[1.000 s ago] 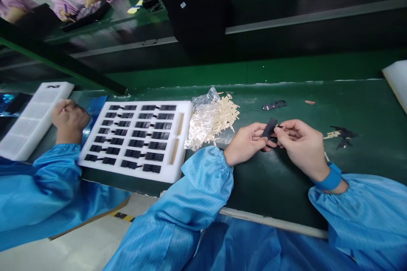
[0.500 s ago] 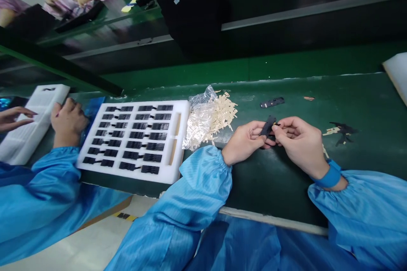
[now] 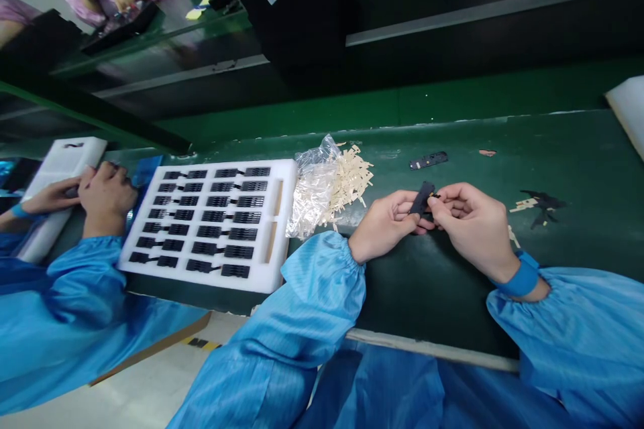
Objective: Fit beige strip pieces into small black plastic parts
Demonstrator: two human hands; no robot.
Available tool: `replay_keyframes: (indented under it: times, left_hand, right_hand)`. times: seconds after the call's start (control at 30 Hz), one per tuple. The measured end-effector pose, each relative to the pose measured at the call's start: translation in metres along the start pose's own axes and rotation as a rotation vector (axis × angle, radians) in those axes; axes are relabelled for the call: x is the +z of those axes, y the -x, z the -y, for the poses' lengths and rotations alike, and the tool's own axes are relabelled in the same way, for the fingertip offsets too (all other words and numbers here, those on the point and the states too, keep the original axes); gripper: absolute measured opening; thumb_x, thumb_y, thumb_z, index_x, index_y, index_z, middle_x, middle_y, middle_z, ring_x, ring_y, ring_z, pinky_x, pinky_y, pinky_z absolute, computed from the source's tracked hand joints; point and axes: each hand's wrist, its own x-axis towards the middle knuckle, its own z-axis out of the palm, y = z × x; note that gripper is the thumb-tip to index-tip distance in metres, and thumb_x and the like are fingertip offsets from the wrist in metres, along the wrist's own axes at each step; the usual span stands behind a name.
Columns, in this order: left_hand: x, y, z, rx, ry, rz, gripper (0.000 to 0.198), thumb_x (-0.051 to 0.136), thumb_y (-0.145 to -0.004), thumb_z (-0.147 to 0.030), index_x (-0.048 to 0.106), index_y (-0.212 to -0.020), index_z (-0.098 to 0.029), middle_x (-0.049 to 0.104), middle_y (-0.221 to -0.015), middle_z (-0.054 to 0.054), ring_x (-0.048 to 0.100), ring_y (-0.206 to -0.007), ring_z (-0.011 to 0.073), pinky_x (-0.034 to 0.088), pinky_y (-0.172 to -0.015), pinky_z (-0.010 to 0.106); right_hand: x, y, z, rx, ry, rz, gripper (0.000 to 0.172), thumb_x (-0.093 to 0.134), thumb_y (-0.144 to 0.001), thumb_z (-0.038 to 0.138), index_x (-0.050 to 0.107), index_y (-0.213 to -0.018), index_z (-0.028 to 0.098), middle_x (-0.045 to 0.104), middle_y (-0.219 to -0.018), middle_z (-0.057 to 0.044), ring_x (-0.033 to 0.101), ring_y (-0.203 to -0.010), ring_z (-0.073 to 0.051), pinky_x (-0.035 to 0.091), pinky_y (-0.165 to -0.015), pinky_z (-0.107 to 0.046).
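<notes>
Foam tray — left of left hand

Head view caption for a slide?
Left hand and right hand hold a small black part near a foam tray.

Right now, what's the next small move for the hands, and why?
Probably check the end of the black part before setting it down: the right hand pinches that end, the left hand grips the body, and a small bit sticks out there, too small to identify.
</notes>
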Motion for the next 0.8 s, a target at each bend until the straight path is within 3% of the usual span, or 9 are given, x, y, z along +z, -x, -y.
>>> replay_keyframes:
  times: [0.3, 0.47, 0.7, 0.8]
  left_hand:
    - [0.000, 0.000, 0.000, 0.001, -0.002, 0.001, 0.033, 0.075, -0.084, -0.014, 0.062, -0.115, -0.012, 0.077, -0.092, 0.008, 0.077, -0.084, 0.0182, 0.060, -0.081, 0.027]
    - [0.002, 0.002, -0.002, 0.002, 0.004, -0.005, 0.031, 0.076, -0.085, -0.015, 0.062, -0.112, -0.013, 0.076, -0.091, 0.007, 0.075, -0.079, 0.0139, 0.059, -0.077, 0.023]
    - [0.006, 0.002, 0.007, 0.078, -0.011, -0.064, 0.037, 0.078, -0.088, -0.038, 0.061, -0.108, -0.013, 0.075, -0.084, 0.005, 0.074, -0.075, 0.0136, 0.059, -0.071, 0.022]
    - [0.008, 0.002, 0.011, 0.092, -0.032, -0.090, 0.036, 0.077, -0.089, -0.041, 0.061, -0.107, -0.014, 0.075, -0.083, 0.004, 0.073, -0.073, 0.0124, 0.058, -0.069, 0.021]
  right_hand:
    - [0.000, 0.000, -0.004, -0.034, 0.053, -0.011, 0.011, 0.073, -0.086, 0.030, 0.067, -0.084, 0.021, 0.066, -0.066, 0.001, 0.062, -0.053, -0.012, 0.052, -0.051, -0.023]
    - [-0.002, 0.001, -0.006, -0.053, 0.073, -0.013, 0.011, 0.072, -0.087, 0.030, 0.066, -0.085, 0.021, 0.066, -0.067, 0.001, 0.063, -0.054, -0.012, 0.052, -0.052, -0.023]
    - [0.000, 0.002, -0.004, -0.135, 0.134, -0.036, 0.009, 0.072, -0.086, 0.026, 0.065, -0.083, 0.021, 0.065, -0.068, 0.002, 0.062, -0.055, -0.012, 0.051, -0.053, -0.024]
    - [0.000, 0.003, -0.004, -0.181, 0.189, -0.048, 0.009, 0.072, -0.087, 0.025, 0.064, -0.082, 0.021, 0.063, -0.067, 0.002, 0.060, -0.055, -0.012, 0.050, -0.053, -0.025]
